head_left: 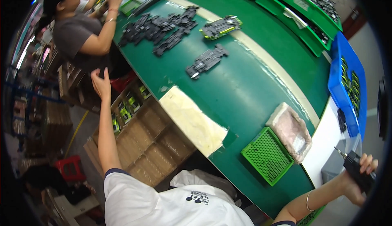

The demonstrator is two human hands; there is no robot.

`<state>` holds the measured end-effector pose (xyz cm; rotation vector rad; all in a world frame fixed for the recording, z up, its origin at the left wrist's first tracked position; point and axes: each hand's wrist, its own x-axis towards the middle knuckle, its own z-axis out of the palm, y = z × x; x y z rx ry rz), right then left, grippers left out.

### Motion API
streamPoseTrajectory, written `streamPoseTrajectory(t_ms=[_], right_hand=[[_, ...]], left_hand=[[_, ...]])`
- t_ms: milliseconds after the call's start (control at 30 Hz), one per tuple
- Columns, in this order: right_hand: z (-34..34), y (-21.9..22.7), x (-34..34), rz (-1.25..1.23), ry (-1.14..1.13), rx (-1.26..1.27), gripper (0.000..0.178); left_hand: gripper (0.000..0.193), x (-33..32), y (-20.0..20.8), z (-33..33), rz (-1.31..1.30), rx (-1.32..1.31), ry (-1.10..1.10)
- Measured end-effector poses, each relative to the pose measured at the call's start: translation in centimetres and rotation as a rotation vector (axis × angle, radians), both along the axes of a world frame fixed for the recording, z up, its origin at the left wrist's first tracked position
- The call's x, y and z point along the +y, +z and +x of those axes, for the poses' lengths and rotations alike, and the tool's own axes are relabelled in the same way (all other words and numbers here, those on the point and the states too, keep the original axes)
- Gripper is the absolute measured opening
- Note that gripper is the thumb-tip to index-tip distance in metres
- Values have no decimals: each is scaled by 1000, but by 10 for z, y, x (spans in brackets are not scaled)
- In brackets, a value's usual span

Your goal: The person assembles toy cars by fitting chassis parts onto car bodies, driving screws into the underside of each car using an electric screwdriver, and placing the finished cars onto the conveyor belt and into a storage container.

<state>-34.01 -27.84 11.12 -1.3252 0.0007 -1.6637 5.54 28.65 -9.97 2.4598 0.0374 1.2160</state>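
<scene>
My right hand (359,181) is wrapped round a black electric screwdriver (354,167) at the far right, its thin bit pointing up and left. My left hand (101,83) is stretched out at the left, thumb and fingers apart, with nothing in it. Nearest to it is a divided cardboard box (143,144), where several yellow-green toy cars (125,111) lie in the far compartments. On the green table, a grey car chassis (206,60) lies alone. Beyond it a yellow-green car body (221,27) rests with its grey underside up.
A heap of grey chassis (157,27) lies at the far left of the table. A cream sheet (192,122) covers the near edge. Right of it stand a green mesh basket (267,156) and a padded tray (288,130). A blue bin (337,71) holds parts. A co-worker (83,34) works at left.
</scene>
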Motion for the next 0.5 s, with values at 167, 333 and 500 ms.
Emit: streamPoseTrajectory(t_ms=[167, 333, 500], right_hand=[[-1, -11, 16, 61, 50, 34, 88], [13, -27, 50, 40, 302, 25, 92], [31, -43, 66, 117, 417, -4, 95]], left_hand=[[39, -239, 104, 34, 124, 217, -993], [53, -345, 86, 60, 460, 438, -1115], [32, -402, 122, -24, 186, 419, -1627]])
